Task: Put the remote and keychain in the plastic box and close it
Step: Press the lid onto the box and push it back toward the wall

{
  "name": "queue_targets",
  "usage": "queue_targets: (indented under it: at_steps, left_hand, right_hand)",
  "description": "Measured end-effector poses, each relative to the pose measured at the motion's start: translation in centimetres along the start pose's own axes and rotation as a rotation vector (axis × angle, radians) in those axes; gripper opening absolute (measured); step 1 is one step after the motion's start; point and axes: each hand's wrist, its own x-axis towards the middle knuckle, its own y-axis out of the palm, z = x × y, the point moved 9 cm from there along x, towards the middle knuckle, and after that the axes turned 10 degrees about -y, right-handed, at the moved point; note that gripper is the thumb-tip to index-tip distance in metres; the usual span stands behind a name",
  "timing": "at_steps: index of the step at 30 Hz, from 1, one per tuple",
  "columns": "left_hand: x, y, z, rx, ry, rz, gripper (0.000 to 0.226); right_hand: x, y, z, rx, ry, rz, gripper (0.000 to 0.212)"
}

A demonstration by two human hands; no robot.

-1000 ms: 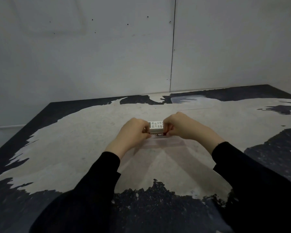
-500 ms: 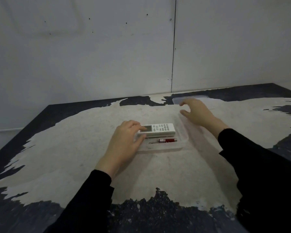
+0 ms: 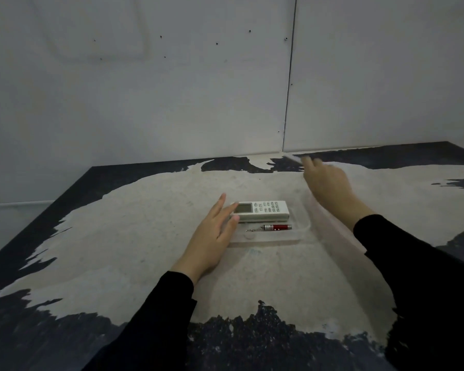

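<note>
On the worktop point(image 3: 145, 250) I saw the clear plastic box point(image 3: 300, 235) lidless with both items already inside: nearest me the red keychain point(image 3: 275, 227), just behind it the white remote point(image 3: 261, 210). My left hand point(image 3: 212, 236) lay open and empty at the box's left end, fingertips touching the remote. Farthest back, beyond the box's right end, my right hand point(image 3: 327, 183) reached, fingers spread and holding nothing, toward a blurred clear shape I took for the lid point(image 3: 295, 157), so I judged only fetching it and closing remained.

Worn dark table point(image 3: 118, 263) with pale patches stands against grey panelled walls point(image 3: 145, 103).
</note>
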Motion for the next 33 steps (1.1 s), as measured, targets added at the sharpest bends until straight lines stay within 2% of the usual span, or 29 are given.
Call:
queue_targets:
  at_steps: [2,4,6,9,11,13,15,18,21,26,29,33]
  left_hand:
    - [-0.1,0.0,-0.1,-0.023,-0.01,0.002,0.048]
    - [-0.2,-0.1,-0.1,-0.043,-0.018,0.004,0.048]
    - [-0.3,-0.1,-0.3,-0.056,-0.017,0.008,0.047]
    - [-0.3,-0.1,-0.5,-0.086,-0.029,0.0,0.044]
    - [-0.3,0.0,-0.4,-0.112,-0.057,-0.013,0.044]
    - [-0.4,0.2,-0.2,-0.17,-0.09,-0.022,0.048]
    - [-0.4,0.4,0.1,-0.237,-0.13,-0.02,0.052]
    - [-0.4,0.5,0.2,-0.28,-0.165,-0.037,0.054]
    - [-0.4,0.7,-0.1,-0.166,-0.149,-0.04,0.055]
    - [-0.4,0.6,-0.4,0.115,-0.084,-0.016,0.062]
    - [-0.6,-0.1,-0.9,0.297,-0.01,0.011,0.065]
    - [-0.8,-0.4,-1.0,0.212,-0.037,0.072,0.064]
  right_hand:
    - [-0.5,-3.3,-0.8,0.018,0.045,-0.152,0.031]
    - [-1.2,-6.2,-1.9,0.054,0.107,-0.283,0.025]
    - [-2.6,-8.5,-3.7,0.228,0.219,-0.423,0.018]
    - [-6.0,-8.7,-6.7,0.75,0.522,-0.655,0.007]
    - [-8.1,-5.4,-6.1,1.216,0.735,-0.698,0.011]
    - [-9.2,-1.9,-3.4,1.508,0.892,-0.574,0.012]
    - [-9.8,0.0,-1.0,1.475,0.932,-0.377,0.027]
    - [-9.3,0.6,0.8,1.108,0.75,-0.154,0.032]
    - [-8.8,0.6,2.5,0.869,0.564,-0.005,0.034]
    - [-8.1,1.0,5.8,0.748,0.226,0.215,0.052]
    - [-8.3,1.3,6.3,0.694,0.143,0.31,0.059]
    - [-8.6,1.5,6.4,0.735,0.113,0.417,0.087]
